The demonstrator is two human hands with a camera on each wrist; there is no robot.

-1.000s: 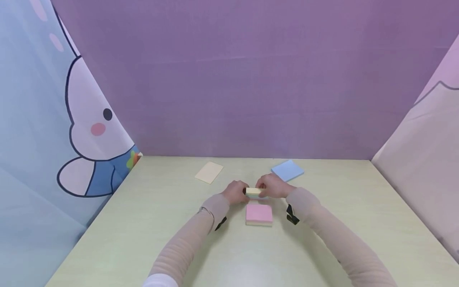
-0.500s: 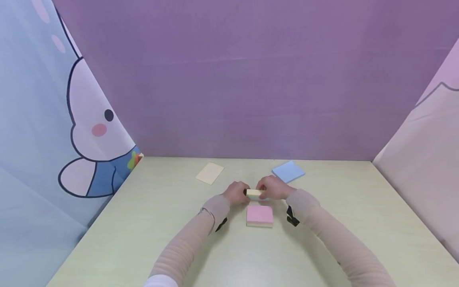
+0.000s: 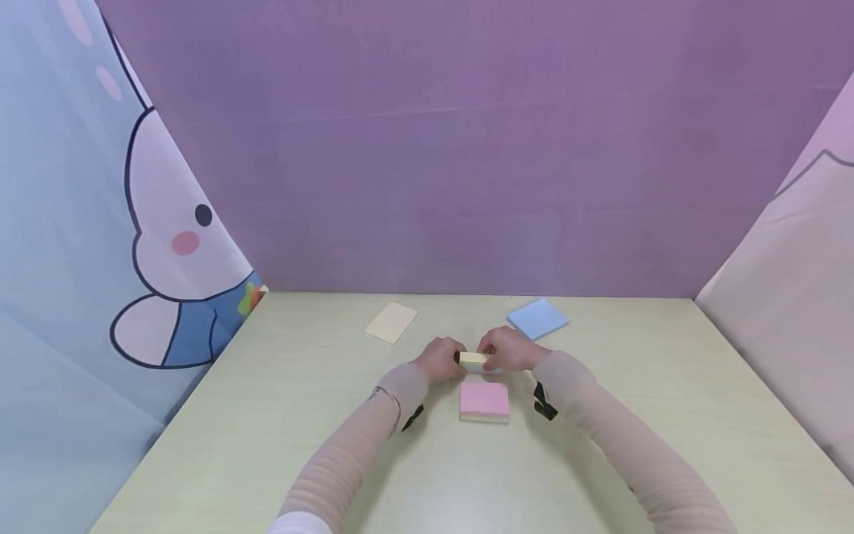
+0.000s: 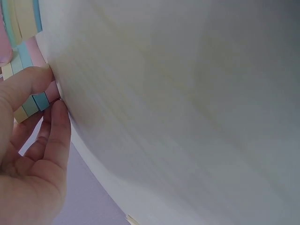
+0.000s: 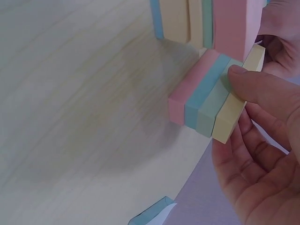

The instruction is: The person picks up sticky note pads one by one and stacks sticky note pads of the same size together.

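Observation:
A stack of sticky note pads [image 3: 473, 359] stands on the table between both hands. From the table up, the right wrist view shows a pink pad [image 5: 180, 103], a blue pad [image 5: 199, 101], a green pad [image 5: 210, 111] and a yellow pad [image 5: 228, 119]. My left hand [image 3: 440, 360] pinches the stack's left end, its thumb and fingertips low by the pink pad. At the right end my right hand [image 3: 510, 348] holds the stack, thumb in front on the green and yellow pads, fingers behind. A second stack [image 3: 484, 400], pink on top, sits just nearer, apart from the held one.
Toward the table's back edge, a cream pad [image 3: 391, 322] lies at the left and a blue pad [image 3: 537, 319] lies just behind my right hand. A purple cloth [image 3: 467, 148] hangs behind the table [image 3: 280, 415], with printed cloths at both sides.

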